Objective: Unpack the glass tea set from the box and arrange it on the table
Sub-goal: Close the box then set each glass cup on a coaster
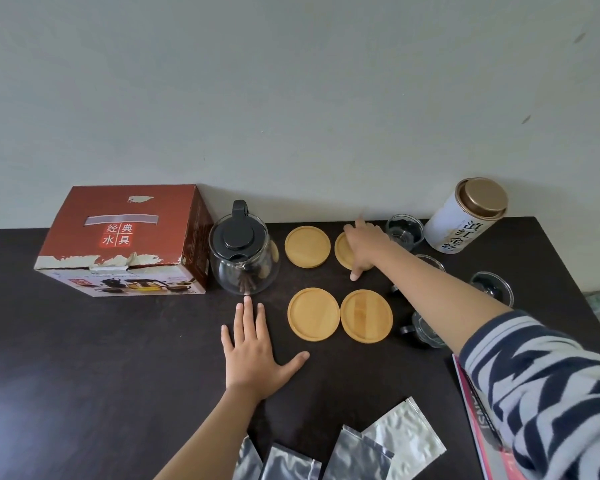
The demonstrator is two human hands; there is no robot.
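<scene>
Left hand point(253, 355): flat, fingers spread on surface point(84, 358), holding nothing. Right hand point(366, 247): fingers extended on far-right coaster point(343, 249), gripping nothing. Teapot point(243, 252) beside box point(125, 240).

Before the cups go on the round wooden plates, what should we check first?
1. All four coasters laid out: ok. Far left, near left and near right show fully; the far right coaster is partly under the right hand.
2. Coasters bare: three ok; the fourth cannot tell.
3. Left hand out of the way: ok, flat on the table.
4. Teapot upright, lid on: ok.
5. Glass cups within reach: ok, right of the coasters.
6. All cups counted: cannot tell, the arm hides some.
</scene>
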